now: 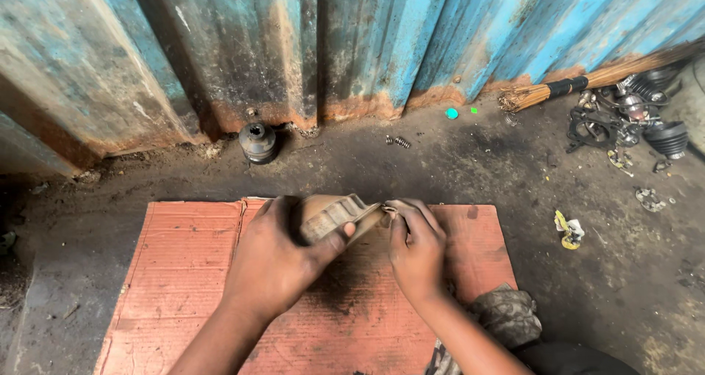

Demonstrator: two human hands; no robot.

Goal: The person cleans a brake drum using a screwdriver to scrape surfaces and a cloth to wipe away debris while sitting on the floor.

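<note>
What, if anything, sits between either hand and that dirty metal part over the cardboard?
Nothing visible does. The left hand already wraps the dirty metal part from its left, thumb across the front, and the right hand grips its right end. Both hold it directly over the reddish cardboard sheet. The crumpled rag lies off to the right.

left hand (275, 261): fingers curled, gripping | right hand (416, 249): fingers bent, pinching

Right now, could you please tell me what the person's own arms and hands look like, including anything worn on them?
Both forearms are bare, with no sleeves in view. The left hand and right hand wear no gloves, and no rings, watch or bands show. Dark grime smudges the fingers.
</note>
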